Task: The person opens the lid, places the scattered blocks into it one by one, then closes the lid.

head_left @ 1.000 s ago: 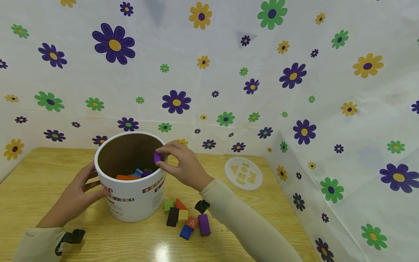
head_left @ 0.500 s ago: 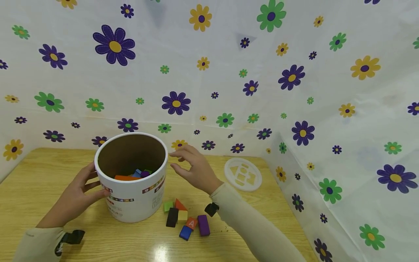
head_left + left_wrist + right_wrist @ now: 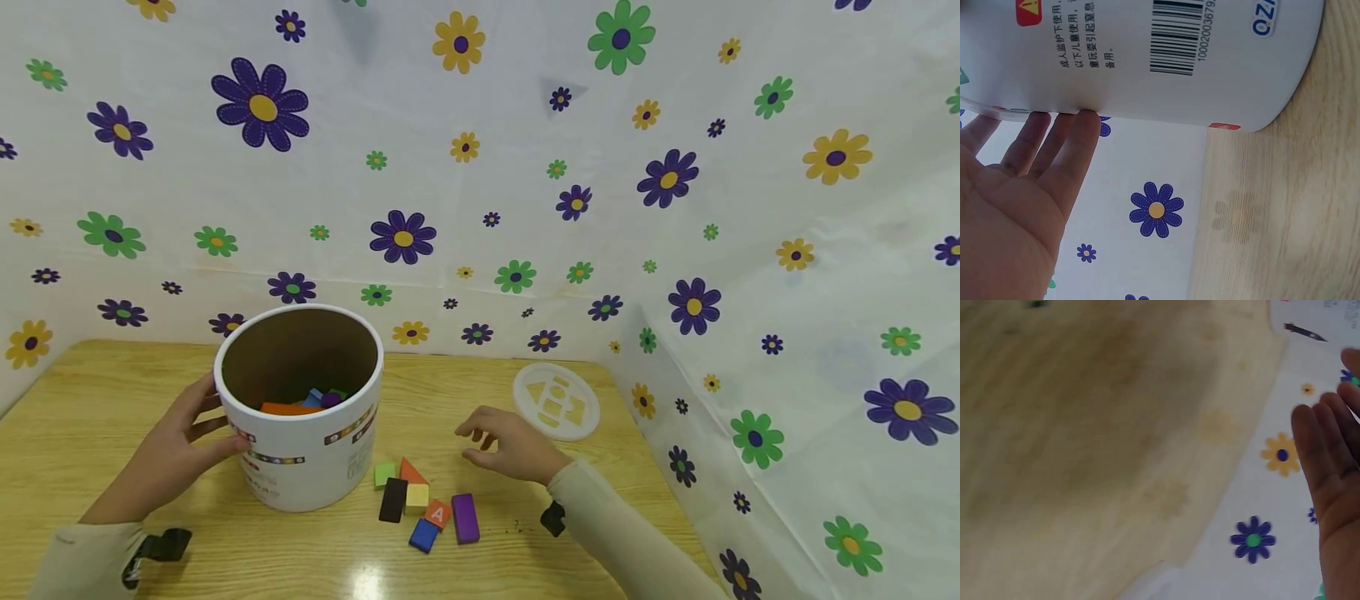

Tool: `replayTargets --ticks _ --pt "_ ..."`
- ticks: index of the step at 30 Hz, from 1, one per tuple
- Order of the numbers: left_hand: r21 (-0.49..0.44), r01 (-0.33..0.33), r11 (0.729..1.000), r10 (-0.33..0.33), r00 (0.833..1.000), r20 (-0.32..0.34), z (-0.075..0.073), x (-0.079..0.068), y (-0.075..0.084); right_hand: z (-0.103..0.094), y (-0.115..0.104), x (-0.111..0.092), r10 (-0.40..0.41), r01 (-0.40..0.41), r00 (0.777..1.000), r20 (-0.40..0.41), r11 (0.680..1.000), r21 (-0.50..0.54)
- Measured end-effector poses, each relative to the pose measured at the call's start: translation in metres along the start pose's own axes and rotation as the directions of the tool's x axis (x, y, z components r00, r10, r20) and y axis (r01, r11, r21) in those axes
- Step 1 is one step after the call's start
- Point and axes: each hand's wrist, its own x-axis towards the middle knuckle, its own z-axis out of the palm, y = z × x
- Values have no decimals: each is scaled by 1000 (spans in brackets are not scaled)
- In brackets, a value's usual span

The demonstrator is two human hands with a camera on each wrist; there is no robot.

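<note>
A white cylindrical bucket [image 3: 300,458] with printed labels stands upright on the wooden table, its open top showing orange, blue and purple blocks [image 3: 291,408] inside. My left hand [image 3: 168,454] rests against the bucket's left side, thumb toward the front and fingers extended farther back; the left wrist view shows the fingertips touching the wall. My right hand [image 3: 513,446] holds nothing and hovers over the table, fingers loosely bent. Below and left of it lies a small group of blocks: a purple block [image 3: 465,518], a blue block [image 3: 423,535], a black block [image 3: 393,500], and several others.
A white lid with shaped cut-outs [image 3: 557,402] lies flat behind my right hand. The flower-patterned sheet [image 3: 480,200] rises behind the table and along its right side. A red triangular block [image 3: 412,472] and a green block [image 3: 385,474] lie close to the bucket.
A second ago my right hand pinched a purple block at the bucket's rim. It let go of that block, then moved right and down. The left hand stayed on the bucket.
</note>
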Motion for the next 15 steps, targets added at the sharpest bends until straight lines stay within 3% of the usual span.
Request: replayTargets --ticks 7,15 --pt "12 15 1000 -15 1000 -1 -1 -1 1 23 14 -18 118 -141 976 181 983 118" --pt "7 5 1000 -5 1000 -3 0 -1 2 38 14 -19 108 -117 973 204 993 30"
